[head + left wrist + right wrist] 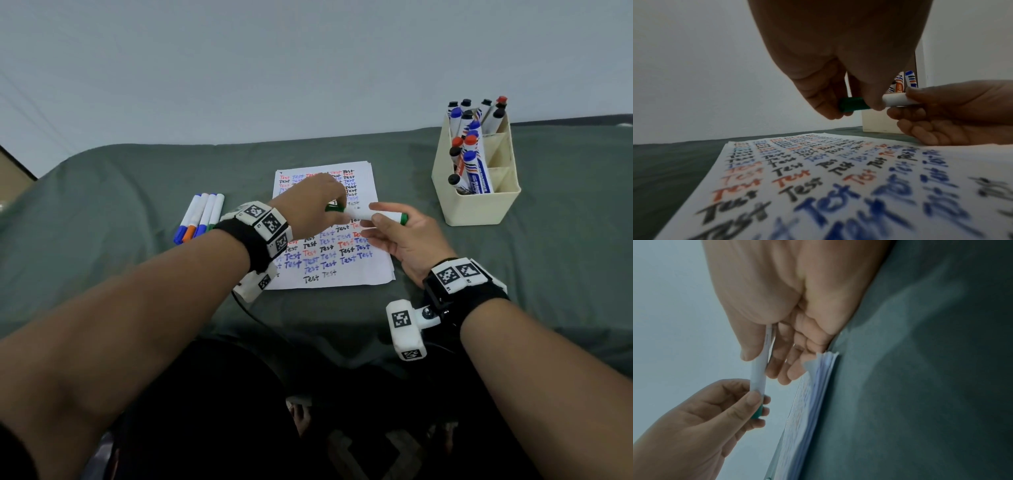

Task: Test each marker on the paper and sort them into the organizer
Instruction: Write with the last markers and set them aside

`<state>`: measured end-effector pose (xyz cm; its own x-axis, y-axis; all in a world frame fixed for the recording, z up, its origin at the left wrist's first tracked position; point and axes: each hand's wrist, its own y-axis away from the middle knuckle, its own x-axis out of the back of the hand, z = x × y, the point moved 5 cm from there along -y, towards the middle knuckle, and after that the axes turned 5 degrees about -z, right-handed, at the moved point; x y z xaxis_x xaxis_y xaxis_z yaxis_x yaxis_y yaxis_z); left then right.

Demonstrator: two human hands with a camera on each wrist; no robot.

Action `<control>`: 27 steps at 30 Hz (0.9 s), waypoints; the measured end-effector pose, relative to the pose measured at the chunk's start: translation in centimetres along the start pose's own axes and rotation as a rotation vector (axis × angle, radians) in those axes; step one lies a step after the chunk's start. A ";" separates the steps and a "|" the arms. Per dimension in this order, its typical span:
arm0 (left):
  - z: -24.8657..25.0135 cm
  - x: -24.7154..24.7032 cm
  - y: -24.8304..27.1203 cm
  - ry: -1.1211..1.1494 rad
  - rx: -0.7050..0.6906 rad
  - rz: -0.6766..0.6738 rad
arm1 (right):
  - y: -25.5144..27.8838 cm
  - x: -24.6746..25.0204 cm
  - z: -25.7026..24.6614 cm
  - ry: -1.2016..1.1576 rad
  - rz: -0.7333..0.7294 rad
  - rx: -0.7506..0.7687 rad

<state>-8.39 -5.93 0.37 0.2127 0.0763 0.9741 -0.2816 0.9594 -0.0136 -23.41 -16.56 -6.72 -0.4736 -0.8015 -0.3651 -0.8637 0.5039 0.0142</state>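
Green marker held level over the paper, gripped at both ends.

At the bottom of the head view, dark lap and two bare forearms with tagged wrist bands reaching up-frame over a grey-green cloth [137, 178] draped across the surface. At centre, a stack of paper [363, 274] filled with "Test" in black, red and blue, its sheet edges fanned in the right wrist view. Above it, right hand [407, 240] pinching the white barrel of the green marker [380, 216], left hand [308, 205] curled round the green cap [853, 104]; cap seam hidden by fingers. Left of centre, four loose markers [200, 217] lying side by side, bare cloth around them. Upper right, cream organizer [479, 209] standing clear of the paper, markers upright in its left compartments. Beyond, a plain pale wall [274, 68]; far cloth edge cut off at right.
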 end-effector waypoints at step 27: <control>-17.5 0.6 9.7 -0.334 0.591 -0.015 | -2.2 -4.6 -4.3 1.416 -0.141 -0.042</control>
<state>5.40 8.19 -3.11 -0.0530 -0.1151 0.9919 -0.7650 0.6432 0.0338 -20.04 -15.41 -1.05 -0.1331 -0.4960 0.8581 -0.9099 0.4043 0.0925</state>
